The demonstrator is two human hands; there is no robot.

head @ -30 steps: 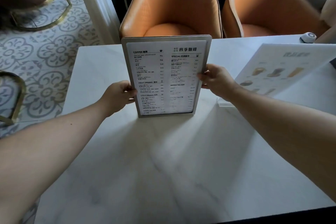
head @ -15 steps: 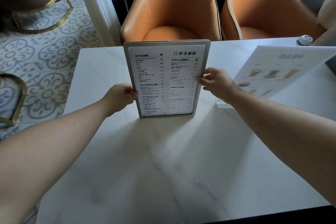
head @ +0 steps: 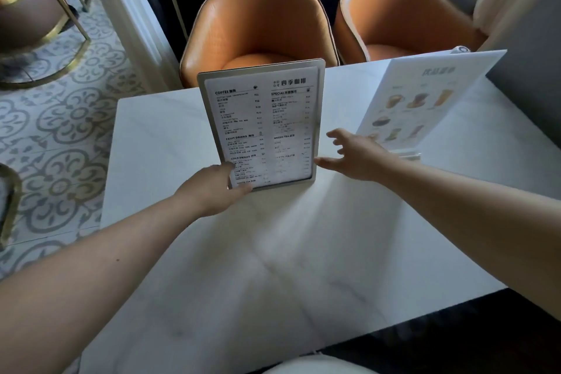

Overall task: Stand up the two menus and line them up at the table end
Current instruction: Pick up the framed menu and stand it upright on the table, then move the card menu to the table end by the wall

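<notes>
A metal-framed text menu [head: 264, 121] stands upright near the middle of the white marble table [head: 170, 136], facing me. My left hand [head: 212, 191] grips its lower left corner. My right hand [head: 352, 155] hovers just off its right edge with fingers spread, holding nothing. A second menu with drink pictures [head: 425, 100] stands in a clear base [head: 406, 156] to the right, angled toward me, behind my right hand.
Two orange tub chairs [head: 261, 21] [head: 400, 9] sit at the table's far edge. A small round white device [head: 462, 49] shows behind the picture menu. Patterned floor tiles and gold chair frames [head: 60, 48] lie to the left. A grey sofa [head: 525, 76] is at right.
My right hand has let go of the framed menu's right edge and opened. My left hand slid down to the lower left corner. The camera view has shifted.
</notes>
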